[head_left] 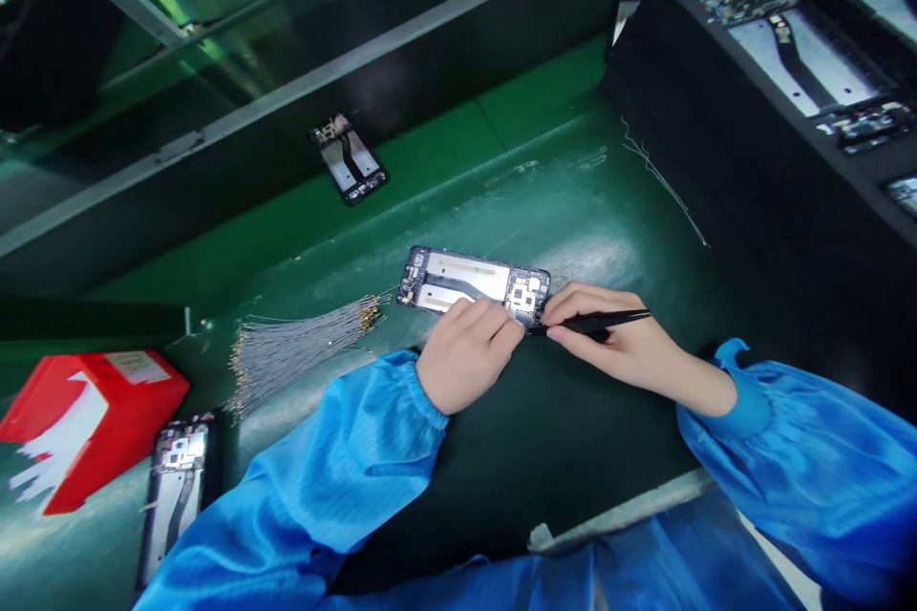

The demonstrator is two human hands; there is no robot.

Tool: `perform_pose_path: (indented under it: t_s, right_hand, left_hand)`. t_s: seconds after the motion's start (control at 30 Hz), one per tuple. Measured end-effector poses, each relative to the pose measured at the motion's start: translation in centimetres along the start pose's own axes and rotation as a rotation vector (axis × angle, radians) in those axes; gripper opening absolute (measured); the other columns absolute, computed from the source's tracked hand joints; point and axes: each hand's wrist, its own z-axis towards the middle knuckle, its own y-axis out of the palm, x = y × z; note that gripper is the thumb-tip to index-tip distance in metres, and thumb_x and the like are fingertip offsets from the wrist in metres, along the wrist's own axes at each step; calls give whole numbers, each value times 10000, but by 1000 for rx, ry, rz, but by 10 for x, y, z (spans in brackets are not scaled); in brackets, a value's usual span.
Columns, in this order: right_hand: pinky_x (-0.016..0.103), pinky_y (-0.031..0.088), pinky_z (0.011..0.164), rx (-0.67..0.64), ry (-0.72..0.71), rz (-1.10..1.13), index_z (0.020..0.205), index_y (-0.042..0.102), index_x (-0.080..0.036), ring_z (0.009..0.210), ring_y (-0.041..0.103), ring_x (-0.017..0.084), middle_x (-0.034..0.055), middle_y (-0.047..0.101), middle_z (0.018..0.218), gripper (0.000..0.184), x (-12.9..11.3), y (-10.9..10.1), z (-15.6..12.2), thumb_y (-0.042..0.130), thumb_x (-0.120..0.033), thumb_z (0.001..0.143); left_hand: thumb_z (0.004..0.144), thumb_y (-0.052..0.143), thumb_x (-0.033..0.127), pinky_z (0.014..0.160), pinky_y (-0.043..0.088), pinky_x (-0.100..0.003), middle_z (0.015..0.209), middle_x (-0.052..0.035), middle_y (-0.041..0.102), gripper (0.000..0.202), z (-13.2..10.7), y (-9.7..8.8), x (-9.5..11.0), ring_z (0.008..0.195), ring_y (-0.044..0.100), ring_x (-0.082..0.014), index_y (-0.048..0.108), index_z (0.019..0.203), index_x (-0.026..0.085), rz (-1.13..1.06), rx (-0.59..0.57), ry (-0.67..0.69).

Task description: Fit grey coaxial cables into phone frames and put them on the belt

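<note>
An opened phone [465, 279] with its boards and black ribbon cable showing lies on the green mat in front of me. My left hand [469, 353] has its fingers curled over the phone's near edge, gripping it there. Black tweezers [594, 320] are pinched in my right hand [616, 329], their tip end at the phone's right near corner. Whatever sits at the tip is too small to make out. Just left of the phone lies a bundle of thin grey antenna cables [308, 348] with gold-coloured ends.
A red bin [107, 410] with white strips stands at the left, near another opened phone [176, 487]. One more opened phone [349, 158] rests at the back ledge. A black tray [759, 172] of opened phones rises at the right, beside loose cables [666, 186].
</note>
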Motion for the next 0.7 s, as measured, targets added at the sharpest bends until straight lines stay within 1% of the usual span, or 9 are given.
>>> perform_pose_path:
  t_s: [0.07, 0.13, 0.27, 0.37, 0.43, 0.5, 0.57, 0.63, 0.7]
  right_hand:
    - [295, 471, 670, -7, -30, -5, 809, 565, -202, 743, 568, 145, 38, 596, 808, 53, 1, 0, 0, 536, -160, 796]
    - [293, 473, 670, -29, -94, -23, 833, 557, -206, 751, 567, 145, 38, 597, 818, 78, 1, 0, -1, 523, -144, 798]
    - [300, 466, 671, -100, -213, -132, 857, 542, -199, 750, 558, 153, 55, 599, 819, 103, -4, 2, -1, 487, -126, 809]
    - [312, 457, 670, -138, -221, -195, 840, 538, -191, 746, 554, 165, 70, 595, 808, 90, -7, 4, -1, 463, -143, 824]
    - [302, 455, 675, -149, -187, -171, 837, 540, -191, 748, 553, 157, 66, 586, 821, 81, -7, 3, 0, 465, -162, 832]
    - [285, 455, 681, -111, -153, -126, 850, 548, -196, 757, 547, 145, 54, 564, 838, 60, -5, -1, 3, 491, -201, 833]
    - [270, 449, 663, -17, -142, -131, 894, 556, -201, 736, 537, 135, 40, 548, 824, 86, -2, -8, 8, 509, -239, 833]
    - [271, 438, 638, 56, -163, -227, 948, 554, -202, 697, 529, 135, 33, 551, 779, 129, 1, -15, 16, 484, -244, 848]
    - [303, 436, 683, 32, -208, -364, 968, 550, -199, 767, 545, 165, 52, 580, 806, 150, 5, -19, 22, 463, -243, 855]
  left_hand:
    - [879, 408, 164, 613, 318, -284, 675, -15, 533, 193, 0, 0, 0, 661, 450, -151, 568, 770, 164, -2, -5, -2]
    - [882, 401, 165, 619, 321, -285, 684, -16, 532, 198, 0, 0, 0, 671, 451, -151, 567, 773, 164, -9, -17, -5]
    - [886, 397, 175, 627, 327, -287, 701, -21, 532, 200, -1, -1, -2, 687, 448, -153, 567, 780, 163, -28, -36, -3]
    - [884, 401, 182, 627, 334, -288, 714, -23, 531, 191, -2, 0, -5, 694, 442, -156, 570, 795, 164, -47, -51, 7]
    - [884, 397, 187, 637, 350, -284, 728, -28, 529, 192, -2, 2, -6, 707, 443, -159, 570, 805, 163, -67, -66, 11]
    - [886, 388, 196, 646, 369, -278, 737, -35, 524, 204, -1, 3, -4, 714, 445, -160, 566, 795, 159, -83, -77, -5]
    - [888, 376, 204, 643, 384, -275, 737, -39, 520, 223, 2, 4, 0, 710, 450, -161, 557, 767, 155, -84, -79, -48]
    - [887, 370, 207, 637, 395, -274, 741, -39, 518, 227, 7, 4, 5, 717, 461, -166, 546, 754, 156, -98, -81, -100]
    - [880, 378, 201, 642, 408, -267, 759, -37, 518, 200, 11, 4, 8, 737, 476, -165, 541, 772, 159, -150, -91, -147]
